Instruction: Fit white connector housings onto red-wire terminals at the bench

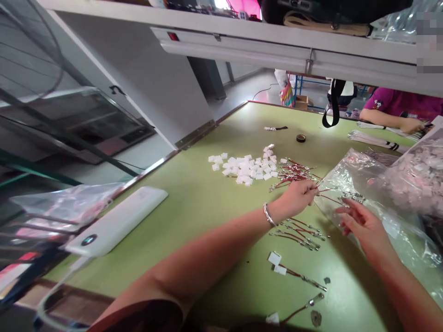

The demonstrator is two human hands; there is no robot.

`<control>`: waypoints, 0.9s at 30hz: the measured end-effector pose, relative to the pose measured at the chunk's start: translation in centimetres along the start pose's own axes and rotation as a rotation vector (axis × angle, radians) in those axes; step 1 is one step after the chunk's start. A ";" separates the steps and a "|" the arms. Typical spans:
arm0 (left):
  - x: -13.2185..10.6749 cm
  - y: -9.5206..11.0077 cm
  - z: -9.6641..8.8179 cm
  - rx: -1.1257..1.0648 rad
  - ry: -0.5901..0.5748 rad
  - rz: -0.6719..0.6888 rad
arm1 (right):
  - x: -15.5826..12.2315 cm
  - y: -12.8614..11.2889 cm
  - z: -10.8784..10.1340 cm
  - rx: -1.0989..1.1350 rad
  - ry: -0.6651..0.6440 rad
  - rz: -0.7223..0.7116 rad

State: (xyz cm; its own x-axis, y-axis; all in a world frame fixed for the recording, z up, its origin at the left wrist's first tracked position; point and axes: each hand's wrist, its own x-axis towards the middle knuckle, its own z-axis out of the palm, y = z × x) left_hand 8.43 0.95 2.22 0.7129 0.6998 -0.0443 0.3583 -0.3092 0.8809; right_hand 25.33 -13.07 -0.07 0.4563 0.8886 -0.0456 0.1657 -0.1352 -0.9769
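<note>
My left hand (298,196), a silver bracelet on its wrist, is closed in a pinch on thin red wires (323,190) that lead toward a clear plastic bag (349,173). My right hand (360,222) rests on the bag's near edge with its fingers spread apart, holding nothing I can see. A heap of small white plastic connectors (247,168) lies on the green table (200,203), with a bundle of red wires with metal terminals (294,173) beside it. More terminal wires (299,233) lie just below my left wrist.
A white power bank (116,221) sits at the table's left edge near a plastic bag (65,203). A tape roll (301,138) lies farther back. Another person in a magenta shirt (398,110) works at the far right. A shelf (277,41) hangs overhead.
</note>
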 end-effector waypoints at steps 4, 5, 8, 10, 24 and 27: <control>-0.7 0.0 1.8 -0.053 -0.102 0.009 | -0.4 -0.2 1.0 0.168 0.074 0.014; -0.7 0.0 1.9 -0.050 -0.109 0.031 | -0.4 -0.2 1.0 0.187 0.073 0.039; -0.8 -0.4 1.7 0.011 -0.117 0.100 | -0.2 -0.4 0.7 0.190 0.000 0.131; -0.8 -0.8 1.5 0.075 -0.137 0.132 | -0.1 -0.6 0.6 0.162 -0.044 0.153; -1.1 0.3 1.1 0.629 -0.016 0.383 | -0.7 0.7 3.1 0.047 -0.055 -0.021; -1.4 -0.1 1.8 0.760 -0.076 0.419 | -1.0 1.2 3.9 -0.003 -0.092 -0.070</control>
State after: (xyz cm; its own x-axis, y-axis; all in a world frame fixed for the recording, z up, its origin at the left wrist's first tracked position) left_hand 8.50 -1.14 1.39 0.9046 0.3959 0.1580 0.3436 -0.8966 0.2795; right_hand 21.63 -12.39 -1.99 0.3616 0.9323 0.0038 0.1976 -0.0726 -0.9776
